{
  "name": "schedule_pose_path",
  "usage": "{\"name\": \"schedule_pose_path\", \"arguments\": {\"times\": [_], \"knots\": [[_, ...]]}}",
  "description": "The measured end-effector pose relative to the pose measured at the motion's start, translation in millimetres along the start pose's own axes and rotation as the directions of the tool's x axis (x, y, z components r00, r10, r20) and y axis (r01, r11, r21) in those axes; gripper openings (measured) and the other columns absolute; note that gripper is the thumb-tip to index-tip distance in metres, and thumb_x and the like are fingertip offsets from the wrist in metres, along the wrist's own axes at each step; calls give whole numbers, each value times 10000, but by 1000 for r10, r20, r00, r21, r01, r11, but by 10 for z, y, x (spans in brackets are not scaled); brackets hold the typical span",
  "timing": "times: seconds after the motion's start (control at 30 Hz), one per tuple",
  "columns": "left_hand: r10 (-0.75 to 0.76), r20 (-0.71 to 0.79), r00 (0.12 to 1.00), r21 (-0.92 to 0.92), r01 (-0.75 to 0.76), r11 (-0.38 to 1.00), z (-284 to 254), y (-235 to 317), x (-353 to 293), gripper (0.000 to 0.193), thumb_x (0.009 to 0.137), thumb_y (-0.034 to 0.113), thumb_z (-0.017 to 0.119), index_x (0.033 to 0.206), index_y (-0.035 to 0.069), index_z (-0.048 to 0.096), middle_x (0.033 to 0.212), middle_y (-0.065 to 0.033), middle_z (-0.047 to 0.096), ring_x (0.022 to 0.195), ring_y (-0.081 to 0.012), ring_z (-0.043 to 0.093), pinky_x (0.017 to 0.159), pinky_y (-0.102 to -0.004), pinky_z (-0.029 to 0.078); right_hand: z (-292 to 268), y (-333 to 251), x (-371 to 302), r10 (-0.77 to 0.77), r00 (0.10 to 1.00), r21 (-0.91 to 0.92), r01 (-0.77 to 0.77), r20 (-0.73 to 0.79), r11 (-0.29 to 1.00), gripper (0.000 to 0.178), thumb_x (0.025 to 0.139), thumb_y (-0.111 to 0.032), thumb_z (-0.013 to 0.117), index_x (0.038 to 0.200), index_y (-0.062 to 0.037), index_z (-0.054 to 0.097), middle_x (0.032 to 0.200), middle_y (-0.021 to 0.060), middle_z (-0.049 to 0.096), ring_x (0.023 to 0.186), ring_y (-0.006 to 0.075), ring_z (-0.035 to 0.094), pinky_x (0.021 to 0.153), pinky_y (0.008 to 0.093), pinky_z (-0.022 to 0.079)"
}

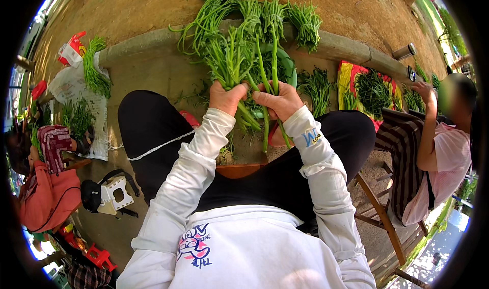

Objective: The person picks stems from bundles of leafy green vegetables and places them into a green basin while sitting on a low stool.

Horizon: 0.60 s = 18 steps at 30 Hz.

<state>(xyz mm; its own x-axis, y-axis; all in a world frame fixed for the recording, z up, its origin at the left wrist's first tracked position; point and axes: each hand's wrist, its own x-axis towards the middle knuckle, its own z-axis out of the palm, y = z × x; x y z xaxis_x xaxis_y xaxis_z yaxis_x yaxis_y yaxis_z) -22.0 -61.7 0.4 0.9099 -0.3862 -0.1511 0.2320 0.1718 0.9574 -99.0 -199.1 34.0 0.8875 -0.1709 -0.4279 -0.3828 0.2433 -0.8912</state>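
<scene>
Both my hands hold a big bunch of long green leafy stems (239,44) upright in front of me. My left hand (225,97) grips the lower stalks on the left side. My right hand (279,103) is closed around a few stalks just to the right, touching the left hand. The cut ends (265,136) hang down below my hands, over my black-trousered knees. The leafy tops fan out toward a low concrete curb (346,47). A green basin (289,67) lies partly hidden behind the bunch.
More green bundles lie on the ground: one on a white sack (94,70) at left, some on a red-yellow mat (372,90) at right. A person in pink (443,151) sits on a wooden chair at right. Another person in red (48,187) crouches at left.
</scene>
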Motion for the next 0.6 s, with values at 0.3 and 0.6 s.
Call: {"name": "schedule_pose_path", "arguments": {"times": [0.3,0.6], "knots": [[1,-129,992,-69,-10,998,-429,-27,239,221,774,84,664,967,-15,622,916,-82,659,571,-117,543,500,-263,444,-26,-61,-54,-56,993,-74,48,-103,996,258,738,-133,736,896,-8,575,665,9,578,465,46,453,402,196,346],[118,18,993,19,-118,993,-135,33,125,236,782,-16,617,1017,-18,594,948,-76,655,751,-122,615,620,-251,506,-35,78,24,-211,976,-453,169,-44,875,279,704,-112,753,876,18,574,742,-7,564,667,71,494,610,234,434]]}}
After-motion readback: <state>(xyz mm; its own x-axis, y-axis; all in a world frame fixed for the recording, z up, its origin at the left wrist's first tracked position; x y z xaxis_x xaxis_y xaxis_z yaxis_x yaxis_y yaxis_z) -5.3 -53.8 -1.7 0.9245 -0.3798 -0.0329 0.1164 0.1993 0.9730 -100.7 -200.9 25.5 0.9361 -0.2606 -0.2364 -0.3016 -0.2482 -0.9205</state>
